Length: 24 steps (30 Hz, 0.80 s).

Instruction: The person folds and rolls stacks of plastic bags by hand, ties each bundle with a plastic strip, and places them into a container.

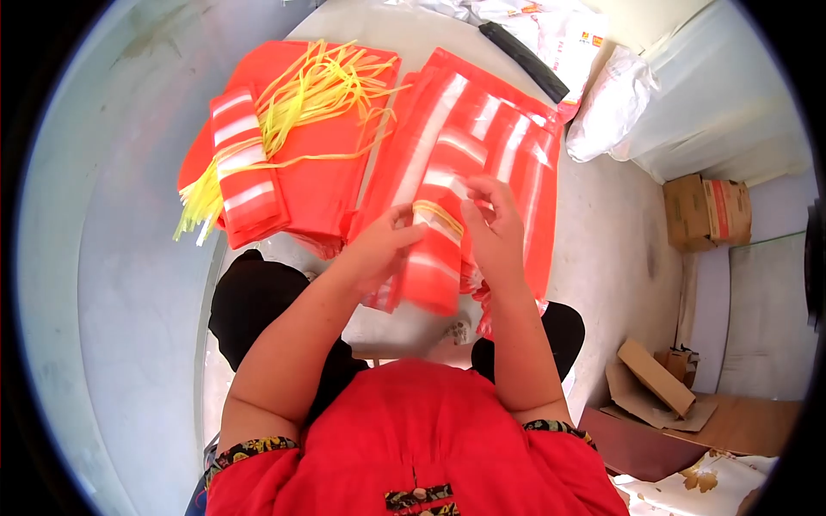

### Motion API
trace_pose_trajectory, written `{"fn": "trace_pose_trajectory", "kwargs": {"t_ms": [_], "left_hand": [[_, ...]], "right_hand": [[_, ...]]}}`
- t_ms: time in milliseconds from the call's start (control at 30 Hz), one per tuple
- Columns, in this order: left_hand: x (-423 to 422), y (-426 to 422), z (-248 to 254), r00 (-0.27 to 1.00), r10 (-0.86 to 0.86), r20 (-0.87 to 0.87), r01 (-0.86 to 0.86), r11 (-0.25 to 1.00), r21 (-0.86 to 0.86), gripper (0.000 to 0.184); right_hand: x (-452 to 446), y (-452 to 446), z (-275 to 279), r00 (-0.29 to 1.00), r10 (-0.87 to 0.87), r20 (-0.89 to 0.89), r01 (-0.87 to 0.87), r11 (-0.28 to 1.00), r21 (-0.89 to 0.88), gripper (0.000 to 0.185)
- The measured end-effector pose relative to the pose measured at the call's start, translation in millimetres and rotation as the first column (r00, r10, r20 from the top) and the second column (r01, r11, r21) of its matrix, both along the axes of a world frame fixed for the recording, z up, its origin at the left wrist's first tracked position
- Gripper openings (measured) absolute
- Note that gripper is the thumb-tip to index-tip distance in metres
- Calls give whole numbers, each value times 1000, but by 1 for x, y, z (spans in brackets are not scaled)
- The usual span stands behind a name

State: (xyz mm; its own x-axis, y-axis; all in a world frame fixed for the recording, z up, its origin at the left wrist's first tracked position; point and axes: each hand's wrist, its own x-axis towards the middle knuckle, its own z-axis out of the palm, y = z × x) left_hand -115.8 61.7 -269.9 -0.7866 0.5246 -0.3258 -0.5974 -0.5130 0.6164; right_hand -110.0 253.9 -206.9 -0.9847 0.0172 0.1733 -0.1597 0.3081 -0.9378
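A folded red-orange and white striped plastic bundle (434, 268) lies on a wider spread of the same striped plastic. Around its middle runs a yellow strip (439, 215). My left hand (379, 248) grips the bundle's left edge, thumb and fingers at the strip. At the bundle's right side, my right hand (499, 228) is curled, thumb near the index finger; what sits between them, if anything, is too small to make out. Beneath and around both hands is the striped plastic stack (533, 172).
To the left, a red stack (331, 159) carries another tied striped bundle (245, 163) and loose yellow strips (323, 82). A black rolled item (525, 62) and white bags (611, 103) sit at the back right. Cardboard boxes (705, 212) stand farther right.
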Motion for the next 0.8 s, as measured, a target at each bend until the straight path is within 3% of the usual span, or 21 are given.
{"fn": "trace_pose_trajectory", "kwargs": {"t_ms": [33, 133, 233, 333, 400, 467, 533, 633, 800], "left_hand": [[1, 2, 4, 1000, 23, -3, -23, 996, -81, 70], [4, 3, 17, 998, 61, 10, -60, 995, -76, 69], [0, -1, 20, 994, 16, 112, -13, 1000, -23, 68], [2, 3, 42, 989, 9, 149, 11, 991, -134, 70], [7, 8, 34, 1000, -3, 19, 8, 964, -265, 76], [10, 11, 29, 999, -19, -50, 2, 947, -321, 80], [11, 13, 28, 998, -29, -59, 10, 952, -306, 82], [10, 13, 33, 997, -48, -64, 23, 940, -339, 88], [11, 16, 36, 992, -61, -107, 19, 935, -353, 90]], "right_hand": [[-1, 7, -11, 996, -92, 15, 89, 987, 136, 34], [7, 26, -29, 988, -98, 119, 59, 953, 298, 41], [12, 34, -27, 918, -60, 393, 6, 991, 137, 53], [13, 36, -30, 903, 64, 424, -43, 997, -58, 68], [13, 31, -31, 887, 95, 451, 10, 974, -224, 76], [13, 23, -33, 873, 139, 468, 87, 899, -429, 81], [15, 13, -32, 864, 189, 467, 189, 739, -647, 84], [16, 2, -26, 879, 165, 447, 220, 691, -688, 89], [-2, 0, -22, 910, 76, 409, 203, 777, -596, 90]]}}
